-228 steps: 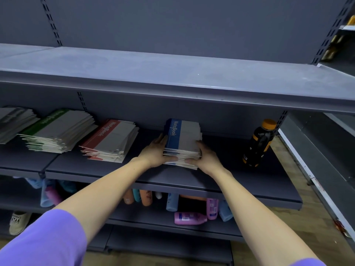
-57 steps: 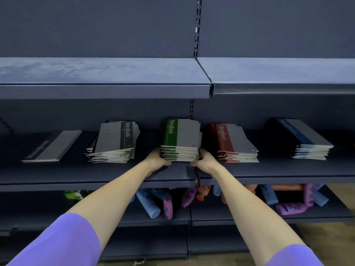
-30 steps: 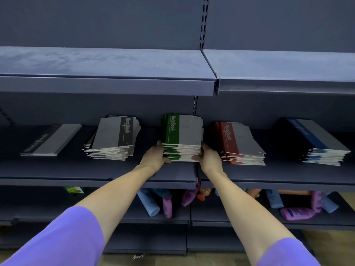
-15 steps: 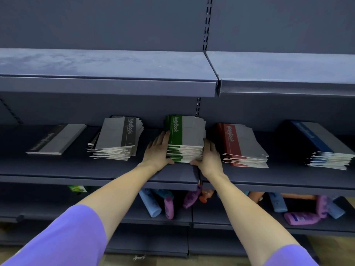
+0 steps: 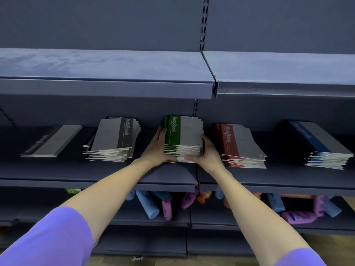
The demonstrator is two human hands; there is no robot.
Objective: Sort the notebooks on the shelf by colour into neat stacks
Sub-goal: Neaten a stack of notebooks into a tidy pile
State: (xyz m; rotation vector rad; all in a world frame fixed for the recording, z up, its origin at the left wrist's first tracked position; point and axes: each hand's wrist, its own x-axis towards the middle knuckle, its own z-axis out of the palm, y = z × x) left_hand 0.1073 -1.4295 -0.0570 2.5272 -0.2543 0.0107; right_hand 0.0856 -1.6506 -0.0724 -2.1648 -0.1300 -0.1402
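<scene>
On the middle shelf (image 5: 172,174) lie several stacks of notebooks. The green stack (image 5: 184,135) sits in the centre. My left hand (image 5: 156,148) presses flat against its left side, thumb along the front edge. My right hand (image 5: 206,154) presses its right side, thumb on the front edge too. A black-banded stack (image 5: 113,140) lies to the left, fanned unevenly. Further left is a thin black stack (image 5: 51,142). A red stack (image 5: 240,146) lies right of my hand and a blue stack (image 5: 318,145) at the far right.
An upper shelf (image 5: 107,87) overhangs the notebooks. Below, the lower shelf holds several lying bottles, blue (image 5: 147,204), pink (image 5: 166,208) and purple (image 5: 298,216). A seam between shelf sections (image 5: 197,179) runs under the green stack's right edge.
My hands have slid from the green stack's front corners to its left and right sides, and the stack now looks squarer. The other stacks have not moved.
</scene>
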